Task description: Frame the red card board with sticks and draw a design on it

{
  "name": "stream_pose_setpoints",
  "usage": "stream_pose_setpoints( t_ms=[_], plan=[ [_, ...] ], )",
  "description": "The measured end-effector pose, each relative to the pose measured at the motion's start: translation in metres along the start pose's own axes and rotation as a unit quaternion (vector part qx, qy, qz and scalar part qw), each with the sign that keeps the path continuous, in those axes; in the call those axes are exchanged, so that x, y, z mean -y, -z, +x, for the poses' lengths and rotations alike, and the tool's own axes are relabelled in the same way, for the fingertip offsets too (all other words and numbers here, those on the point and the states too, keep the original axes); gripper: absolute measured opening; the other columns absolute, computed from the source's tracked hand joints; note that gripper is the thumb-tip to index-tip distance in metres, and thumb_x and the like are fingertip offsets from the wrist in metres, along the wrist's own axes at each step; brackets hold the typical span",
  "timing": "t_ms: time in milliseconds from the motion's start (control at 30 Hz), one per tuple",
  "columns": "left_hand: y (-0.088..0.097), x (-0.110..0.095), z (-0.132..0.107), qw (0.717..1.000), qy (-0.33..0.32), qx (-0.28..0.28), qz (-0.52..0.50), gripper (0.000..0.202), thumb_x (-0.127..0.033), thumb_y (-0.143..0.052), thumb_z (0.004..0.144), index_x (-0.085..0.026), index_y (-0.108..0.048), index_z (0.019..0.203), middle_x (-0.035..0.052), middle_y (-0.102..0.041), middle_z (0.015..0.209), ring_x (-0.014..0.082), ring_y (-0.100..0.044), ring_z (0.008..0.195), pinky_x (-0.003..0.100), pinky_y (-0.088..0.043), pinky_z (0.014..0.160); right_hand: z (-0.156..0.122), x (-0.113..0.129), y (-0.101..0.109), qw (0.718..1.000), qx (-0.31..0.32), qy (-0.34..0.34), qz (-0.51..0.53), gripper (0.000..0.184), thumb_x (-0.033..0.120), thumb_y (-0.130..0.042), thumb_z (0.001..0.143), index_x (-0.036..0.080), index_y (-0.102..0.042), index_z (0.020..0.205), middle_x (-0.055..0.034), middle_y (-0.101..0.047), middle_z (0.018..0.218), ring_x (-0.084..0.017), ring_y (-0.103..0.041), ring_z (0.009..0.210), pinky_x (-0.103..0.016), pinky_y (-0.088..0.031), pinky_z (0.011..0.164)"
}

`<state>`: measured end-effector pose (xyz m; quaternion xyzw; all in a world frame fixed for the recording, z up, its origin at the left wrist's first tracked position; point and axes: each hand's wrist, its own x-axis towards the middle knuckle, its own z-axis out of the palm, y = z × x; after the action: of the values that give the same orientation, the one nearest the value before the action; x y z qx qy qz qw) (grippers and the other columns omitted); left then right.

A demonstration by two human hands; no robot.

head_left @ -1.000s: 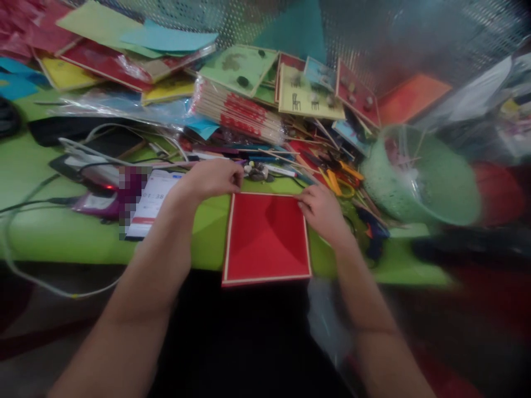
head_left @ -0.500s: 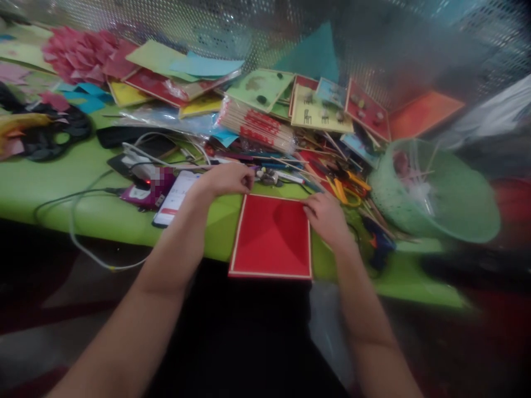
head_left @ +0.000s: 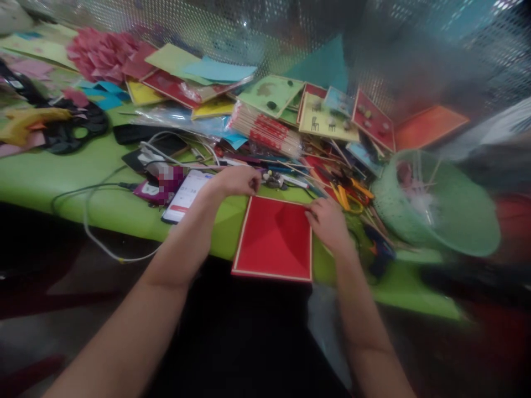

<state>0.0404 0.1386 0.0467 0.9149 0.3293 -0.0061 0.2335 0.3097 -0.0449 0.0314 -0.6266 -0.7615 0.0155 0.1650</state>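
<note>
Pretty much only the camera view has swung slightly left since the last frame; both hands are in the same spots on the red board (head_left: pixel 276 240). It's lying at the tabletop's (head_left: pixel 103 204) front edge, poking over a bit. Left hand (head_left: pixel 240 179) has its fingers bunched narrow at the far left corner, right hand (head_left: pixel 327 221) has its fingers close together at the far right one; can't tell if either actually grips. Phone (head_left: pixel 188 193) sits left near the front edge, orange-handled scissors (head_left: pixel 346 198) beyond the right hand, green basket (head_left: pixel 464 204) towards the tabletop's right end.

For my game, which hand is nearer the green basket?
Right. The right hand is left of the green basket, at the far right corner of the red board; the left hand is farther, by the far left corner.
</note>
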Motion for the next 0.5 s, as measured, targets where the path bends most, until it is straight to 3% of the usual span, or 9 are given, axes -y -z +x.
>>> stream_pose_setpoints(
  t_ms=[300, 500],
  plan=[
    [0.005, 0.002, -0.007, 0.999, 0.002, -0.014, -0.03, 0.022, -0.022, -0.068, 0.073, -0.02, -0.079, 0.092, 0.0005, -0.076, 0.087, 0.0151, -0.065, 0.076, 0.025, -0.039, 0.066, 0.0, -0.009, -0.001, 0.999, -0.005, -0.007, 0.036, 0.026, 0.026, -0.054, 0.101, 0.019, -0.077, 0.112, -0.012, -0.075, 0.108, -0.032, -0.065, 0.107, -0.05, -0.051, 0.099],
    [0.006, -0.002, -0.013, 0.999, 0.021, -0.036, -0.029, 0.016, -0.024, -0.07, 0.075, -0.022, -0.077, 0.089, 0.0009, -0.076, 0.086, 0.017, -0.066, 0.077, 0.027, -0.036, 0.063, -0.002, -0.014, 0.003, 0.998, -0.042, -0.007, 0.056, 0.028, 0.03, -0.054, 0.102, 0.019, -0.076, 0.116, -0.0123, -0.076, 0.11, -0.031, -0.067, 0.106, -0.048, -0.053, 0.095]
  ],
)
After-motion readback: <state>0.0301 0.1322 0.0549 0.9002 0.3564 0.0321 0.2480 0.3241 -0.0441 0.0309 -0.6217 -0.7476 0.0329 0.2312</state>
